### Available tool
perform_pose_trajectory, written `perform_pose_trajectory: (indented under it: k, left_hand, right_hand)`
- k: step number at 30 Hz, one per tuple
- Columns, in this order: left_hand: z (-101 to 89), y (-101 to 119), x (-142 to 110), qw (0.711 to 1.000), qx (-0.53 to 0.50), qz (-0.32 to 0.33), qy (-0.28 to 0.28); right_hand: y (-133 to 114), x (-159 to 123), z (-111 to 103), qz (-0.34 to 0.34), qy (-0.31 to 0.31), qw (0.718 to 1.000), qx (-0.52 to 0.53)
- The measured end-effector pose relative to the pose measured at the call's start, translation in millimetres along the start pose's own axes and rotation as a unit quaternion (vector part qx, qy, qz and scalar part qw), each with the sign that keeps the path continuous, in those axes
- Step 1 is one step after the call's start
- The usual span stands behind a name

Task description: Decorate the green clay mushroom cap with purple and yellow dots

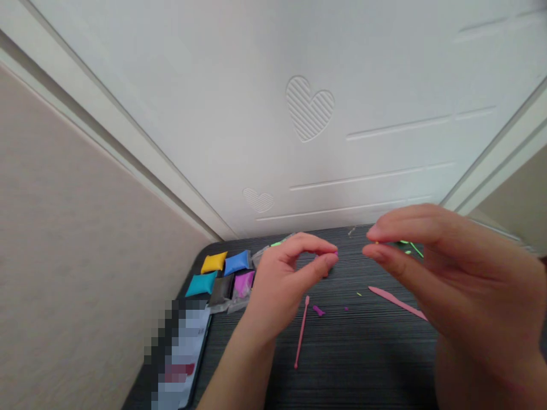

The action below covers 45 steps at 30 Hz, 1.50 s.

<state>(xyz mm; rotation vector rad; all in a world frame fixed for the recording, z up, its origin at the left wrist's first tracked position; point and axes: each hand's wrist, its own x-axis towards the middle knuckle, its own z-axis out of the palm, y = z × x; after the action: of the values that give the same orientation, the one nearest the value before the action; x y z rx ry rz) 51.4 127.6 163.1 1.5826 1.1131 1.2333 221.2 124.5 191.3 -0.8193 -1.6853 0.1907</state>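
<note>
My left hand (287, 267) hovers over the dark striped table (367, 353), thumb and forefinger pinched together on a tiny pink bit that I can barely make out. My right hand (444, 267) is raised close to it on the right, its fingers pinched on a tiny orange speck. The two pinches sit a few centimetres apart. Below them on the table lie a thin pink stick tool (301, 332), a flat pink modelling tool (395, 300) and small purple clay scraps (318, 310).
Small clay packets lie at the table's far left: yellow (213, 262), blue (237, 262), teal (201, 283), black (222, 289) and purple (243, 283). A phone (182, 359) lies at the near left. Green clay bits (412, 247) sit behind my right hand. A white door stands beyond the table.
</note>
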Motion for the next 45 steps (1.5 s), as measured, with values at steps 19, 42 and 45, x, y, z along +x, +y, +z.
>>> perform_pose_trajectory:
  k: [19,42,45]
  left_hand:
    - [-5.1,14.6,-5.3,0.946,-0.32,-0.035,-0.046]
    - [-10.5,8.3,2.1,0.882,-0.433,-0.165,-0.082]
    - [-11.1,7.9,3.1,0.884,-0.429,-0.169,-0.077]
  right_hand:
    - [-16.7,-1.9,10.1,-0.05,-0.106,0.989,-0.091]
    - [-12.1,-4.9,8.7,-0.041,-0.113,0.988,-0.099]
    - [-12.0,-3.9,10.4,-0.031,-0.1,0.989,-0.1]
